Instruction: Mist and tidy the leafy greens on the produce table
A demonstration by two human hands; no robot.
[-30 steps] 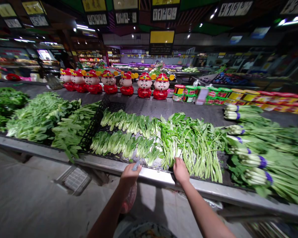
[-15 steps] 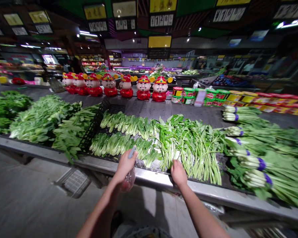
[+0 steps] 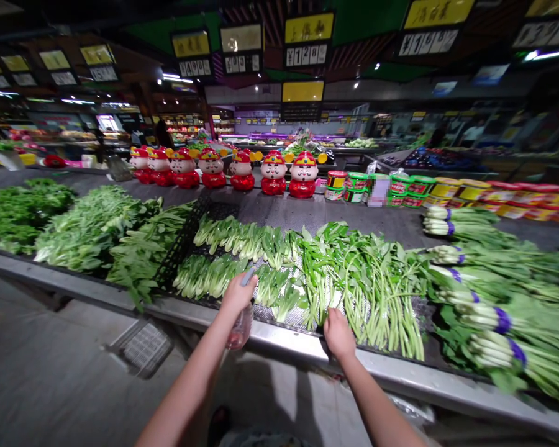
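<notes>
Clear plastic forms the body of a grey-nozzled spray bottle (image 3: pixel 241 330), the left hand's (image 3: pixel 237 294) fingers wrapped round its neck; the body hangs at six o'clock, the nozzle points toward one. Short, pale-stemmed leafy green heads (image 3: pixel 208 274) lie at ten o'clock from that hand. The right hand (image 3: pixel 340 333) is curled over the silver metal rail (image 3: pixel 291 340), long-stemmed leafy greens (image 3: pixel 386 301) at its one o'clock; whether it grips any stems, I cannot tell.
</notes>
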